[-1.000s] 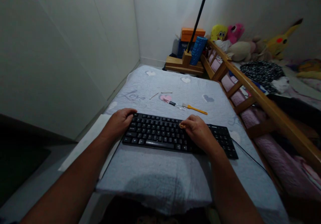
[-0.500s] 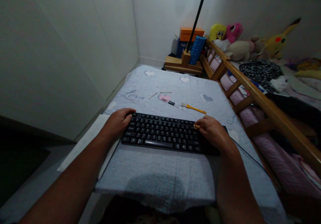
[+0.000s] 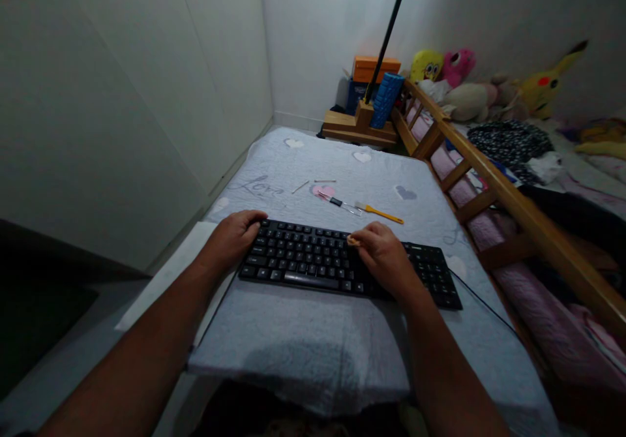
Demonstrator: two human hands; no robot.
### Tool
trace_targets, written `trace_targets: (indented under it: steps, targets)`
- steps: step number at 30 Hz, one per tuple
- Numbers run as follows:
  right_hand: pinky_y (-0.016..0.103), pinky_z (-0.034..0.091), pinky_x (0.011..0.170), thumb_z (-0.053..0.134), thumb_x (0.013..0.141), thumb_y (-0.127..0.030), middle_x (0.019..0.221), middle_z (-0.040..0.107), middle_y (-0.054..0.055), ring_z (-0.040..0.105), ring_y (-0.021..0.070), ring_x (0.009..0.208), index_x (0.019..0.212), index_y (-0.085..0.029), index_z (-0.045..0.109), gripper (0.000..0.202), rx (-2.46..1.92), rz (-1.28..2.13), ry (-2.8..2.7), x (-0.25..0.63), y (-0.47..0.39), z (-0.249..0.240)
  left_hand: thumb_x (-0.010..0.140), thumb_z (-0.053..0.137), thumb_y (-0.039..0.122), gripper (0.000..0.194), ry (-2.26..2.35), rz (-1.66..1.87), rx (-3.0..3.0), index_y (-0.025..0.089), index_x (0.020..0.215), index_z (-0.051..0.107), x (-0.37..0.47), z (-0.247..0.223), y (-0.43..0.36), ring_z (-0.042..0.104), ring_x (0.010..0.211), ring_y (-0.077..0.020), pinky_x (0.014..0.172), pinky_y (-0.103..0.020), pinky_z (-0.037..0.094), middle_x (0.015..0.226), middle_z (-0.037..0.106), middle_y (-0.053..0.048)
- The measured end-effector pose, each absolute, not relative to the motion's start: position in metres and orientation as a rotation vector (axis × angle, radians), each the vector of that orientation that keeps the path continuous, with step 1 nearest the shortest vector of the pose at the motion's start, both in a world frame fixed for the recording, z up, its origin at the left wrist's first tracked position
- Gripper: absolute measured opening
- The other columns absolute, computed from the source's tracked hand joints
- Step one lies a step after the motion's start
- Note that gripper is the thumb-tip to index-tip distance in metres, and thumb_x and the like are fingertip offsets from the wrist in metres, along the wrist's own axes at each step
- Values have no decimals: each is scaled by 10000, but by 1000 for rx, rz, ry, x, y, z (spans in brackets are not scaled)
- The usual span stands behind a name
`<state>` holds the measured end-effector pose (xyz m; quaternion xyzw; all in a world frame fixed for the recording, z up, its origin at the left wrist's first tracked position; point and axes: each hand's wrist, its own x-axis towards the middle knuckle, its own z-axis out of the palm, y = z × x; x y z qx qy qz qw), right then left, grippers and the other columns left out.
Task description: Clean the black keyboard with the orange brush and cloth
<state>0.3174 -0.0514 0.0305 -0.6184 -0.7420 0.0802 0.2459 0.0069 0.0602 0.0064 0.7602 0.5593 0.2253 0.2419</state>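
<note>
A black keyboard (image 3: 303, 251) lies flat on the pale blue cloth, its space bar toward me. My left hand (image 3: 238, 235) grips the keyboard's left end, with the thumb on the near side and fingers over the far corner. Pinched in my right hand (image 3: 384, 251) is a small crumpled tan piece of cloth or tissue (image 3: 353, 241), pressed on the upper keys right of the middle. The right hand hides some keys below it. Beyond the keyboard lie a yellow-handled brush (image 3: 384, 214) and a thin tool with a black grip and wire ends (image 3: 336, 201).
Two cotton swabs, one a slanted swab (image 3: 300, 187), lie farther back on the cloth (image 3: 303, 332). The keyboard cable (image 3: 482, 298) runs off right. A wooden bed rail (image 3: 493, 169) borders the right side, and a pale cabinet wall (image 3: 147, 111) the left. A wooden stand (image 3: 362, 124) holds a pole.
My right hand has slid left along the upper keys with the tan piece, uncovering the number pad. The left hand keeps its hold on the keyboard's left end.
</note>
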Motion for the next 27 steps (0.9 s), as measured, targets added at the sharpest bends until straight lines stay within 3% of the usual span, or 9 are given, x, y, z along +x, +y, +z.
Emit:
trace_targets:
  steps: [11, 20, 27]
  targets:
    - [335, 433, 766, 570, 843, -111, 852, 600, 76, 560, 221, 842, 850, -161, 722, 160, -1925, 183, -2039, 338, -54, 32, 831, 467, 366, 467, 1523, 650, 2056, 179, 1166, 734, 5, 6, 61, 679, 1120, -281, 1052, -419, 494, 1203, 747, -104]
    - [357, 461, 879, 558, 910, -113, 929, 628, 71, 571, 216, 939, 975, -193, 732, 202, -1607, 249, -2068, 293, -34, 29, 843, 443, 370, 472, 1512, 644, 2068, 175, 1155, 739, 6, 6, 59, 686, 1092, -278, 1042, -421, 498, 1178, 753, -105]
    - [345, 452, 886, 554, 938, -105, 972, 659, 90, 564, 215, 953, 1005, -177, 754, 223, -1606, 243, -2204, 258, -20, 32, 856, 431, 343, 446, 1483, 654, 2110, 193, 1137, 742, 3, 1, 61, 677, 1117, -269, 1037, -411, 500, 1169, 755, -93]
